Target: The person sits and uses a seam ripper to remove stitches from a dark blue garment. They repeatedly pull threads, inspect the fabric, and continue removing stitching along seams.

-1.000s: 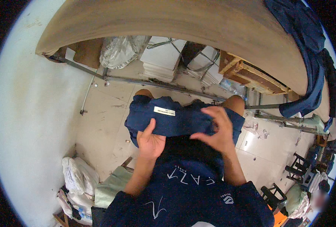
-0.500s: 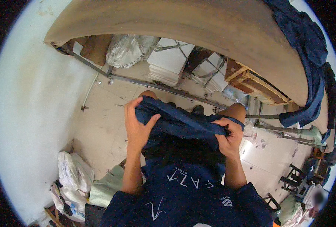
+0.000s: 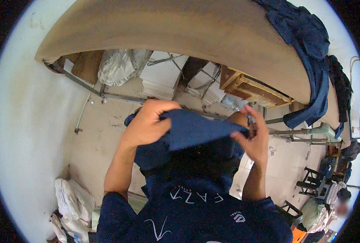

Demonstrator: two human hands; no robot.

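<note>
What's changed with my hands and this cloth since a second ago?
Your left hand, palm up at the navy cloth before, moved forward and now grips its left part. Your right hand closed on the right end, then opened. The pale label left view. The tied white stacks under the table stayed put.

- Left hand (image 3: 149, 123): fingers curled, gripping left end of navy blue fabric piece (image 3: 200, 129) above the lap.
- Right hand (image 3: 255, 135): thumb and index apart at fabric's right tip; contact unclear, blurred.
- Tan cloth-covered worktop (image 3: 167, 30): crumpled navy garment (image 3: 309, 52) over right edge.
- Below near edge: translucent white plastic bag (image 3: 117, 69), strapped white sheet stack (image 3: 159, 79), brown wooden crate (image 3: 257, 88).
</note>
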